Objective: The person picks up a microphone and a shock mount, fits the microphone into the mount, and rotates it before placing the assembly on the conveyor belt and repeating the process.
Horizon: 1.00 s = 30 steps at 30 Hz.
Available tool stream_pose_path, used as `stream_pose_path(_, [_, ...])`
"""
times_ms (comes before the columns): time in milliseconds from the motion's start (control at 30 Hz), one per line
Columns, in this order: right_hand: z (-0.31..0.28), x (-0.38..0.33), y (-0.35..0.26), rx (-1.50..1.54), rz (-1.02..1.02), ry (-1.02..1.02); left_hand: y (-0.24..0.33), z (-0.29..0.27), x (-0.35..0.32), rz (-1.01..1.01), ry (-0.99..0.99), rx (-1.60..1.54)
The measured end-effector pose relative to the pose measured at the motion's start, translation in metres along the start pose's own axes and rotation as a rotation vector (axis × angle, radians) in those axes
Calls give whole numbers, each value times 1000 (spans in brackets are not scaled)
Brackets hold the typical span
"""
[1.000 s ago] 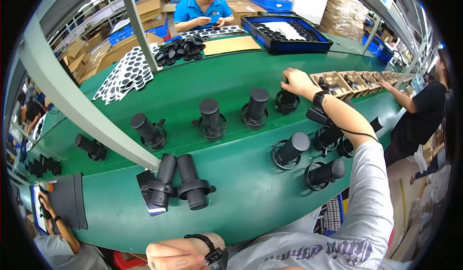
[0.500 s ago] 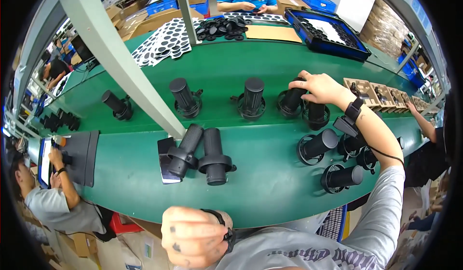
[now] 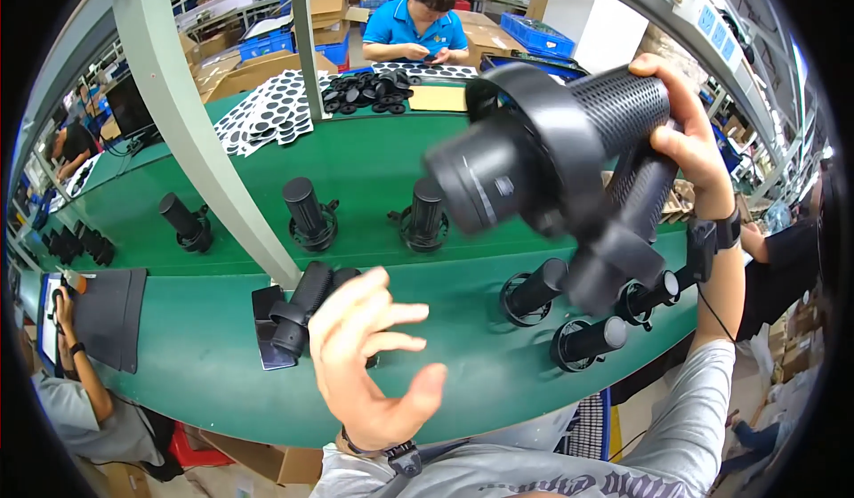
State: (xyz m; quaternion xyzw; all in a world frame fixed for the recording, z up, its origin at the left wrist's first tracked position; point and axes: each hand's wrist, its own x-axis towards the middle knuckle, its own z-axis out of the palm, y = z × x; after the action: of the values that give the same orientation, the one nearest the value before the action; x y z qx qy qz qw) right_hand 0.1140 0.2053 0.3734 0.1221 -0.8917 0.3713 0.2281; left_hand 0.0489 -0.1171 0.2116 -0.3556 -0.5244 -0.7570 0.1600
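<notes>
My right hand (image 3: 689, 133) is raised, fingers wrapped round the perforated ends of two black cylindrical devices with wide ring collars. The larger-looking ringed device (image 3: 551, 142) tilts toward the middle of the view; the second ringed device (image 3: 636, 222) hangs below it. My left hand (image 3: 374, 356) is open, fingers spread, empty, above the near part of the green bench. Partly behind it, a similar ringed device (image 3: 302, 307) lies across a dark flat phone-like object (image 3: 269, 324). Another one there is mostly hidden by my fingers.
Several like devices stand on the bench, including a back one (image 3: 307, 213) and a front-right one (image 3: 587, 342). A slanting grey post (image 3: 205, 115) crosses the left. Across the bench sits a person in blue (image 3: 414, 31), near black round parts (image 3: 365, 93). Another person works at far left.
My right hand has lifted two ringed devices off the bench's back strip, toward me. My left hand has gone from a closed fist to spread fingers, further forward. The view has shifted.
</notes>
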Motion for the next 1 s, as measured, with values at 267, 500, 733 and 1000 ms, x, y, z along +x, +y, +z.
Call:
stream_pose_path(267, [77,-12,29,502,252,-324,16,-8,-5,221,-97,348])
stream_pose_path(500, [95,-6,30,605,307,-327,20,-10,0,261,-110,454])
stream_pose_path(733, [93,-7,18,573,479,-296,18,-2,-1,326,-135,475])
stream_pose_path(1000, [92,-11,11,611,497,-293,13,2,-10,337,-170,363])
